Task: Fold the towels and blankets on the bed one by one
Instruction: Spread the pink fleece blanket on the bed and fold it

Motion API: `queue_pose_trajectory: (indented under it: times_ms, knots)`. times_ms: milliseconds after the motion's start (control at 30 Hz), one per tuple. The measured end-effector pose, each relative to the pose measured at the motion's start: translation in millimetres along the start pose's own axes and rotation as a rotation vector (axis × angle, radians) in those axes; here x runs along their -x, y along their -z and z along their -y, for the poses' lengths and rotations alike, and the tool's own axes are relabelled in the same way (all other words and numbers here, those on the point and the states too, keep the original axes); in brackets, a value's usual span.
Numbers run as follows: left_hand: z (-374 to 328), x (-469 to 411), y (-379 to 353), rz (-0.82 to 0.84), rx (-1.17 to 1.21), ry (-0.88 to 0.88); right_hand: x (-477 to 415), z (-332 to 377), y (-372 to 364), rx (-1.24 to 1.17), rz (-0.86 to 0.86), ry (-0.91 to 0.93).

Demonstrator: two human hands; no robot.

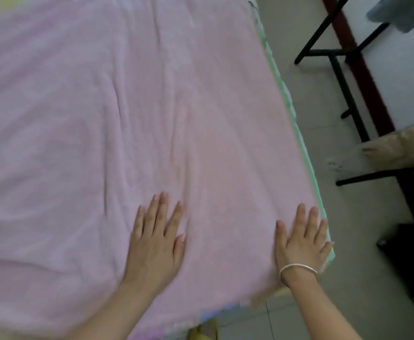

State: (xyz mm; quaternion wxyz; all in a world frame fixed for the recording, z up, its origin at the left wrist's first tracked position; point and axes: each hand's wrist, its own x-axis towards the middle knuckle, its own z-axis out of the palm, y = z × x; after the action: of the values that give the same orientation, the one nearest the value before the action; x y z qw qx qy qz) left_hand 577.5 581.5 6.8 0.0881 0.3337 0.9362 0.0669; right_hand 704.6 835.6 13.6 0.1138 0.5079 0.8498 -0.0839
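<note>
A large pink blanket (127, 106) lies spread over the bed and fills most of the head view, with soft creases running across it. My left hand (155, 244) rests flat on it near the front edge, fingers straight and spread. My right hand (302, 244), with a silver bangle on the wrist, lies flat on the blanket's near right corner, fingers straight. A pale green sheet edge (296, 133) shows along the blanket's right side.
Right of the bed is a light tiled floor (311, 69). A black metal frame (343, 77) stands there by a dark red skirting and white wall. A beige bag (402, 148) sits on a black bar, and a dark object (409, 263) is at the lower right.
</note>
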Motion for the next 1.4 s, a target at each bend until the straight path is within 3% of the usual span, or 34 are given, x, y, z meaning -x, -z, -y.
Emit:
queue_pose_trajectory:
  times_ms: [233, 367, 433, 533, 667, 867, 1067, 1200, 1400]
  knots:
    - [-27.4, 80.6, -15.4, 0.056, -0.071, -0.042, 27.7, -53.2, -3.0, -0.265, 0.067, -0.005]
    - [-32.5, 97.4, -16.3, 0.062, -0.031, -0.082, 46.2, -46.8, 9.6, -0.111, 0.030, 0.013]
    - [-27.8, 102.0, -7.1, 0.036, 0.027, -0.073, 63.0, -25.1, 14.4, -0.039, 0.019, 0.143]
    - [-5.0, 110.5, 16.1, -0.018, 0.147, 0.072, 92.2, 33.4, 17.4, -0.070, 0.007, 0.414]
    - [57.8, 131.8, 35.5, -0.114, 0.168, 0.349, 133.2, 121.7, 13.2, -0.052, 0.172, 0.690]
    - [188.2, 192.6, 57.6, -0.182, 0.239, 0.720, 211.8, 264.5, -22.3, 0.055, 0.145, 1.046]
    - [331.3, 199.8, 92.6, -0.454, 0.479, 0.932, 308.0, 428.6, -25.1, -0.031, 0.176, 1.324]
    - [446.3, 222.8, 118.6, -0.523, 0.555, 1.069, 363.4, 541.7, -36.7, -0.081, 0.105, 1.420]
    - [547.6, 252.4, 143.6, -0.495, 0.530, 1.101, 409.8, 664.9, -58.2, 0.010, 0.015, 1.629]
